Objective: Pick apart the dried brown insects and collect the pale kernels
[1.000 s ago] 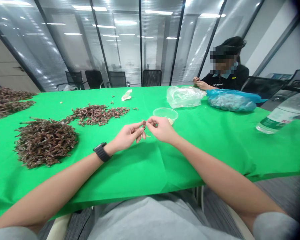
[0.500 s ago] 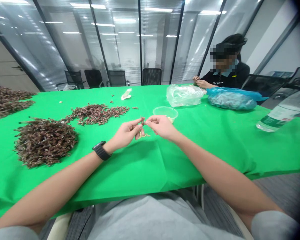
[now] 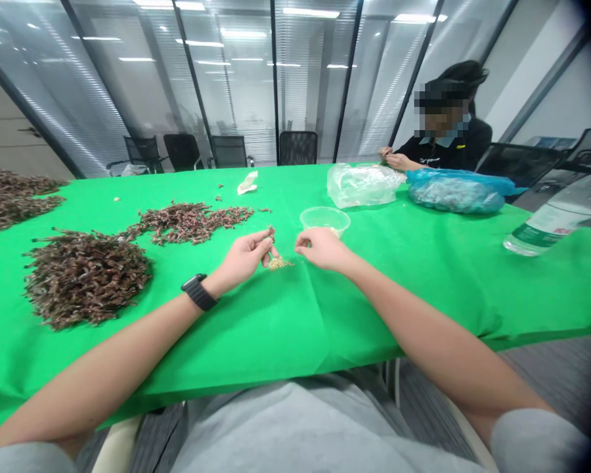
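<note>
My left hand pinches a small brown dried flower bud between thumb and forefinger. Beneath its fingertips a little heap of yellowish bits lies on the green cloth. To the right, my right hand has its fingers curled together; whether anything tiny is in them I cannot make out. Just behind that hand stands a clear plastic bowl with some pale bits in it, partly hidden by the hand. Loose brown dried buds are spread beyond my left hand.
A tall pile of brown dried stalks sits at left, with another pile farther back. A clear plastic bag, a blue bag and a water bottle are at right. Another person sits across the table.
My right hand has drawn away to the right from my left hand, opening a gap between them. My left hand has shifted slightly left, still holding the brown bud.
</note>
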`<state>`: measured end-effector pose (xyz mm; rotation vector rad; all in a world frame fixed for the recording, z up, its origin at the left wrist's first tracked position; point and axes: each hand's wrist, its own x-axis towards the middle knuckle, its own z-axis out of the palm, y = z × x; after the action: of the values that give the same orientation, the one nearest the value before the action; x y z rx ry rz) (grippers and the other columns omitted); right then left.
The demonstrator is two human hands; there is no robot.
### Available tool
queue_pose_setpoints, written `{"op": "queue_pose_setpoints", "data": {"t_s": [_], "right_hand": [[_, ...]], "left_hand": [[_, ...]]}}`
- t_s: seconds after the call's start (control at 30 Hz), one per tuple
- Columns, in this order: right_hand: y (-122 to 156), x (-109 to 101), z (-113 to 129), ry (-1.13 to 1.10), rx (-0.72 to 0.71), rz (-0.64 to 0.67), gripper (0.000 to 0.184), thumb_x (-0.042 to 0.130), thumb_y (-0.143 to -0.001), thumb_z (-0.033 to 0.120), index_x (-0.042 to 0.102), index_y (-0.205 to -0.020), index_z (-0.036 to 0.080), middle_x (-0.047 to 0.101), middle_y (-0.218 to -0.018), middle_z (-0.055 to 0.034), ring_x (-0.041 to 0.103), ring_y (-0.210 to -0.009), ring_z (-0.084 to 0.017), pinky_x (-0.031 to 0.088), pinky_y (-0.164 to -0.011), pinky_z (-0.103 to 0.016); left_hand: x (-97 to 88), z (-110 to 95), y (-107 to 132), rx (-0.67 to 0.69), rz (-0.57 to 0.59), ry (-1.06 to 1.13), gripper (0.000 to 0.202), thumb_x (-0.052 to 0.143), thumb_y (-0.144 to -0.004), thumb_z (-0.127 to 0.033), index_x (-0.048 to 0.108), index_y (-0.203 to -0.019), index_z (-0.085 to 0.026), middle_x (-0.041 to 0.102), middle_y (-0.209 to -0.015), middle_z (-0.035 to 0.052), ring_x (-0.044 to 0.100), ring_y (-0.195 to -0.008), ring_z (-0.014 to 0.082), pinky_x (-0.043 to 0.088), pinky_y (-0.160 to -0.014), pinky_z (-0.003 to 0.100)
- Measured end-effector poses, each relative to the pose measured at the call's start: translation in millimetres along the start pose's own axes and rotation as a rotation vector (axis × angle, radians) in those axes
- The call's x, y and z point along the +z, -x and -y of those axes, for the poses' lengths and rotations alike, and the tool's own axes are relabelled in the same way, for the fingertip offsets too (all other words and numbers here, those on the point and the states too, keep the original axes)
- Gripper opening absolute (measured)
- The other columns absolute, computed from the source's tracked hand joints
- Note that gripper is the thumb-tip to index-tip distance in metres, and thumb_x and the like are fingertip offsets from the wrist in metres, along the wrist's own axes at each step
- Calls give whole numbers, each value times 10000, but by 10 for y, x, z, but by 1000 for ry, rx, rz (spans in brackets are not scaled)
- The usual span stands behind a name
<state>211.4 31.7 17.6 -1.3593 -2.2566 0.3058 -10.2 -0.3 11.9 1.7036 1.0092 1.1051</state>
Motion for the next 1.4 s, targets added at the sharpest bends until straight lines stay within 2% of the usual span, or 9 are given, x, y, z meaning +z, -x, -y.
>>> {"op": "queue_pose_setpoints", "data": {"t_s": [0.1, 0.2, 0.37, 0.53, 0.77, 0.87, 0.97, 1.1, 1.4], "right_hand": [[-14, 14, -52, 78, 15, 114, 66, 731, -828, 185, 794, -843, 183, 781, -894, -54, 679, -811, -175, 455, -739, -255], [-21, 20, -76, 96, 44, 161, 51, 758, -807, 188, 802, -833, 182, 782, -880, -59, 688, -810, -183, 462, -720, -254], [-28, 36, -115, 78, 74, 193, 31, 791, -775, 199, 789, -797, 176, 765, -792, -49, 678, -745, -176, 448, -657, -252], [-25, 118, -144, 61, 93, 230, 41, 745, -784, 136, 757, -779, 175, 737, -724, -36, 653, -664, -165, 415, -595, -253], [9, 153, -117, 70, 69, 243, 121, 709, -749, 48, 708, -729, 167, 730, -770, -81, 644, -716, -198, 417, -661, -280], [-2, 138, -57, 25, 43, 217, 97, 632, -836, 90, 686, -802, 163, 720, -809, -76, 620, -740, -180, 407, -664, -274], [-33, 153, 21, -167, 11, 124, 104, 556, -902, 144, 651, -862, 163, 691, -814, -41, 583, -733, -149, 406, -662, -258], [-40, 196, 101, -325, -20, 32, 78, 564, -875, 142, 607, -816, 170, 638, -749, -2, 549, -725, -142, 406, -689, -264], [-12, 211, 134, -359, -65, -34, 75, 612, -872, 175, 594, -800, 179, 630, -725, 8, 535, -690, -134, 402, -672, -261]], "left_hand": [[-17, 43, -15, -10, -8, -48, 506, 592, -946, -452, 619, -1289, -81, 700, -822, 45, 496, -545, 77, 424, -584, 236], [-23, 71, -18, 0, 0, -64, 494, 583, -947, -463, 636, -1270, -93, 705, -828, 50, 496, -542, 79, 421, -574, 234], [-21, 108, -20, 16, 17, -79, 478, 583, -948, -486, 672, -1222, -106, 711, -822, 55, 504, -536, 79, 422, -563, 228], [-22, 147, -34, 22, 23, -75, 491, 587, -948, -495, 675, -1238, -109, 722, -831, 59, 508, -532, 77, 423, -559, 224], [-17, 135, -29, 3, 21, -44, 477, 619, -938, -461, 671, -1259, -113, 745, -846, 64, 529, -523, 74, 434, -551, 218], [4, 104, -19, -50, 23, 44, 471, 638, -934, -419, 647, -1279, -97, 766, -912, 92, 572, -544, 80, 481, -581, 227], [33, 82, -12, -114, 22, 162, 433, 651, -935, -356, 626, -1273, -86, 778, -994, 132, 630, -583, 99, 542, -635, 257], [67, 70, -2, -156, -2, 282, 315, 631, -955, -279, 627, -1207, -90, 780, -1038, 153, 674, -617, 108, 571, -676, 263], [90, 25, 25, -228, -40, 370, 230, 590, -982, -195, 627, -1188, -99, 783, -1013, 140, 705, -645, 105, 579, -699, 237]]}}
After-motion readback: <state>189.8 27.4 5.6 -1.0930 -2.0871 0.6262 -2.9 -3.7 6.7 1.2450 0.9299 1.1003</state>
